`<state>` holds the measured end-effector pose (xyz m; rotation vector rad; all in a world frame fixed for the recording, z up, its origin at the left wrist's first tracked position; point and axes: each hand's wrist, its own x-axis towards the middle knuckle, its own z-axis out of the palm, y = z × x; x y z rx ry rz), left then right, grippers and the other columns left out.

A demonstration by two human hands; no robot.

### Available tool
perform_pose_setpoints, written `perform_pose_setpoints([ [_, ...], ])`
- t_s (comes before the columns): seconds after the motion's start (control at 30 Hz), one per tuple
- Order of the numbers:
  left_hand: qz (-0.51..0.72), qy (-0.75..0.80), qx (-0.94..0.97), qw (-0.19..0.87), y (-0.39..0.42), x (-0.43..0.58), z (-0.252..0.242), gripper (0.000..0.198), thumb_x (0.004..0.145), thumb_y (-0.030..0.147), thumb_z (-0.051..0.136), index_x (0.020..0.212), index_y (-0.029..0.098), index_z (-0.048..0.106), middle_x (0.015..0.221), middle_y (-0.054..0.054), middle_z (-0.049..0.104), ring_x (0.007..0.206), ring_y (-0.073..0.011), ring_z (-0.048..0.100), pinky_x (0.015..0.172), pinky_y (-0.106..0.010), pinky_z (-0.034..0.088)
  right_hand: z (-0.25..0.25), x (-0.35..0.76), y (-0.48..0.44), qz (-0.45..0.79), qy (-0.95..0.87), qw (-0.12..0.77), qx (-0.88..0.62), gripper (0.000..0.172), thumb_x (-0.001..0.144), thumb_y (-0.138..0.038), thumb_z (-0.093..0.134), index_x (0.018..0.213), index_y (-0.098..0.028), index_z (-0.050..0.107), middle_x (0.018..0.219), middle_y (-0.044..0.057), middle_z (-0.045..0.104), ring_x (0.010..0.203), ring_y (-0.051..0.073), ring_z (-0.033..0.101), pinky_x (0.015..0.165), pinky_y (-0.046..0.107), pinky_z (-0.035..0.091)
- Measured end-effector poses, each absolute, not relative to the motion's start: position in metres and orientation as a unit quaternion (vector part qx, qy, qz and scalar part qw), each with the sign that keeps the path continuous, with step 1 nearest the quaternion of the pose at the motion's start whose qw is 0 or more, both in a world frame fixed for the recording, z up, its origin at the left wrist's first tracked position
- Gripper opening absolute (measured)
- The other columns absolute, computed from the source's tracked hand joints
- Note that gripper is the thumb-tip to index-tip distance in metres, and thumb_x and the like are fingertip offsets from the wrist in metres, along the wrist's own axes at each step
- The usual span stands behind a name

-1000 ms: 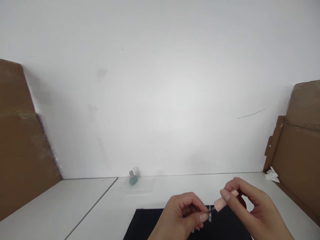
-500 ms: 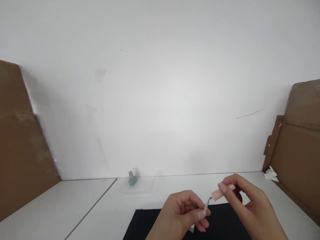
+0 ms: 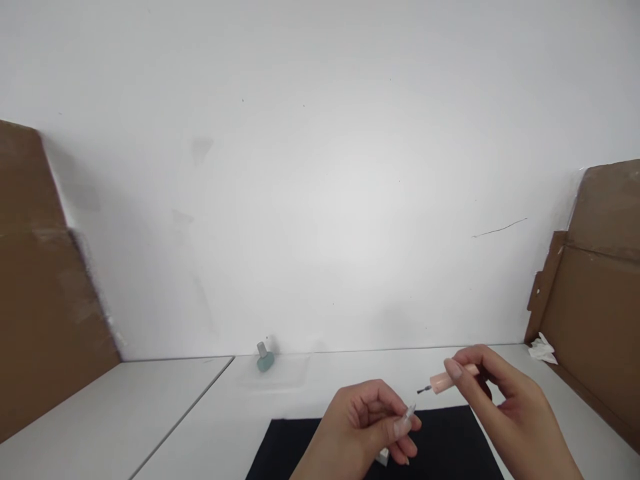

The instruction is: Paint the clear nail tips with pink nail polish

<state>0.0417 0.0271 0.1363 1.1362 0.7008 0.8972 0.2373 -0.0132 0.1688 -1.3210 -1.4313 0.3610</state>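
My right hand (image 3: 500, 400) pinches the pink cap of a nail polish brush (image 3: 440, 382). Its dark bristles point left and down, a short way from my left hand (image 3: 367, 427). Between the left thumb and fingers is a small, clear, pointed piece that looks like a false nail tip (image 3: 411, 411); its lower end is covered by the thumb. Below that hand, a small white block (image 3: 383, 456) shows in part over the black mat (image 3: 440, 440). I cannot tell whether the hand touches the block.
A teal nail polish bottle with a grey cap (image 3: 265, 361) sits tilted at the back of the white table (image 3: 210, 413). Crumpled white tissue (image 3: 542, 349) lies at the right. Brown cardboard panels (image 3: 40, 280) flank both sides, with a white wall (image 3: 320, 200) behind.
The brush, which was pressed bent against the clear tip, has come away from it up and to the right with my right hand. My left hand has hardly moved.
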Motion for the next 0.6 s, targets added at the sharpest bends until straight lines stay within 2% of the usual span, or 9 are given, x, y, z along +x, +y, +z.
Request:
perform_pose_setpoints([
  [0.07, 0.403, 0.309, 0.509, 0.695, 0.027, 0.042, 0.135, 0.028, 0.070, 0.038, 0.094, 0.074, 0.017, 0.076, 0.079, -0.004, 0.083, 0.062, -0.0141, 0.073, 0.061, -0.025, 0.056, 0.169, 0.237, -0.014, 0.174, -0.608, 0.550, -0.545, 0.035, 0.094, -0.055, 0.063, 0.075, -0.026, 0.066, 0.072, -0.001, 0.075, 0.064, 0.016, 0.060, 0.055, 0.021, 0.050],
  [0.2, 0.400, 0.319, 0.518, 0.686, 0.026, 0.042, 0.135, 0.020, 0.072, 0.031, 0.091, 0.075, 0.017, 0.077, 0.080, -0.005, 0.084, 0.063, -0.0142, 0.072, 0.063, -0.026, 0.055, 0.169, 0.237, -0.013, 0.156, -0.620, 0.534, -0.553, 0.033, 0.093, -0.053, 0.064, 0.075, -0.026, 0.068, 0.071, -0.001, 0.074, 0.058, 0.016, 0.053, 0.050, 0.021, 0.047],
  [0.3, 0.399, 0.331, 0.532, 0.669, 0.025, 0.040, 0.136, 0.013, 0.075, 0.026, 0.088, 0.075, 0.016, 0.078, 0.073, -0.003, 0.081, 0.063, -0.0136, 0.070, 0.066, -0.026, 0.054, 0.169, 0.237, -0.013, 0.143, -0.615, 0.539, -0.557, 0.033, 0.094, -0.053, 0.063, 0.076, -0.026, 0.067, 0.075, 0.000, 0.077, 0.059, 0.016, 0.052, 0.052, 0.022, 0.047],
  [0.47, 0.402, 0.331, 0.550, 0.652, 0.025, 0.041, 0.139, 0.009, 0.076, 0.023, 0.084, 0.075, 0.016, 0.078, 0.064, 0.000, 0.075, 0.061, -0.0130, 0.066, 0.068, -0.026, 0.053, 0.168, 0.239, -0.013, 0.182, -0.633, 0.519, -0.544, 0.033, 0.095, -0.052, 0.062, 0.075, -0.026, 0.065, 0.067, -0.002, 0.071, 0.060, 0.015, 0.054, 0.053, 0.020, 0.047],
  [0.6, 0.403, 0.335, 0.555, 0.646, 0.024, 0.041, 0.139, 0.008, 0.076, 0.021, 0.082, 0.074, 0.017, 0.077, 0.065, 0.001, 0.073, 0.062, -0.0135, 0.065, 0.069, -0.027, 0.053, 0.165, 0.247, -0.007, 0.133, -0.649, 0.490, -0.566, 0.030, 0.096, -0.052, 0.061, 0.081, -0.027, 0.068, 0.078, -0.003, 0.077, 0.061, 0.015, 0.053, 0.054, 0.020, 0.048],
])
